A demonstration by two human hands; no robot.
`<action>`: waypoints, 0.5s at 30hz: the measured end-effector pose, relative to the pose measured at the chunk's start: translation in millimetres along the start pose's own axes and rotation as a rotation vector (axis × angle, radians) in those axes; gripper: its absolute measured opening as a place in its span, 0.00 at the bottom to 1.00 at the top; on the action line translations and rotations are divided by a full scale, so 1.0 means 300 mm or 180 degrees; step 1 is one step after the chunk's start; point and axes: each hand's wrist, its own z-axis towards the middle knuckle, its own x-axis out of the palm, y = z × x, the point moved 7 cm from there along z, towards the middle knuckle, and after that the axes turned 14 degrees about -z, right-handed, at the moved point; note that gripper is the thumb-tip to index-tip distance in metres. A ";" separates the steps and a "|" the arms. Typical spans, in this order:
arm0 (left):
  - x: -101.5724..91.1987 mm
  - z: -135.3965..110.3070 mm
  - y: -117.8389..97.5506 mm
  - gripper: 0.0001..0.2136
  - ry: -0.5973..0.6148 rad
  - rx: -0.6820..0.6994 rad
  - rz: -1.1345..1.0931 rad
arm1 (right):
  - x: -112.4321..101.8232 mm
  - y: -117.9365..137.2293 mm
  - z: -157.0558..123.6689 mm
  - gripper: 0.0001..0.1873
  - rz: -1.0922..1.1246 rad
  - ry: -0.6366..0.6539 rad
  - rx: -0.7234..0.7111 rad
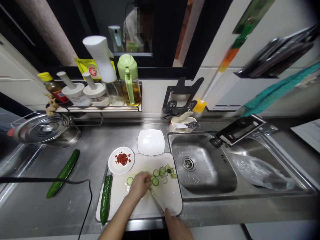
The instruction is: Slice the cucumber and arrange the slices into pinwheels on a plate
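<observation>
**A:** Front edge of the worktop [32, 206]: what's there?

**B:** Right hand [176, 226], wrist cut off by the frame, closed round the handle of one knife [158, 201]. The blade slants up-left over the cutting board [172, 200].

**A:** Left hand?

**B:** Left hand [140, 185] is mid-board, forearm coming in from the front edge. Fingers are curled down over a cucumber end [151, 180] at the blade tip. Only a sliver of green shows.

**A:** Cut material?

**B:** Slices [162, 171]: thin, round, pale centre, dark rim. At least seven, some overlapping. One lies left of the hand, the rest toward the board's far right corner.

**A:** Uncut stock?

**B:** Two. One whole cucumber [106, 199] lies along the board's left edge. A second cucumber [63, 173] is well apart, on the worktop's left side.

**A:** Beyond the board?

**B:** Two plates. One round plate [113, 166] carries red bits and overlaps the board's far left corner. One square plate [151, 142] sits at the board's far edge. One sink [202, 180] is to the right.
</observation>
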 end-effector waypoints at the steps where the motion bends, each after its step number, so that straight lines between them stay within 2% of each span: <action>1: 0.024 0.016 -0.015 0.08 0.0157 0.0009 0.0077 | 0.003 0.001 0.003 0.35 0.0025 0.0061 -0.0010; 3: 0.061 0.037 -0.039 0.10 0.0395 0.0043 0.0257 | 0.007 0.003 0.005 0.36 0.0073 0.0160 -0.0026; 6: 0.088 0.048 -0.054 0.13 0.0558 0.0083 0.0480 | 0.008 0.005 0.003 0.37 0.0117 0.0244 -0.0015; 15: 0.092 0.041 -0.060 0.11 0.0527 0.0203 0.0548 | 0.000 0.010 -0.002 0.36 0.0145 0.0384 0.0033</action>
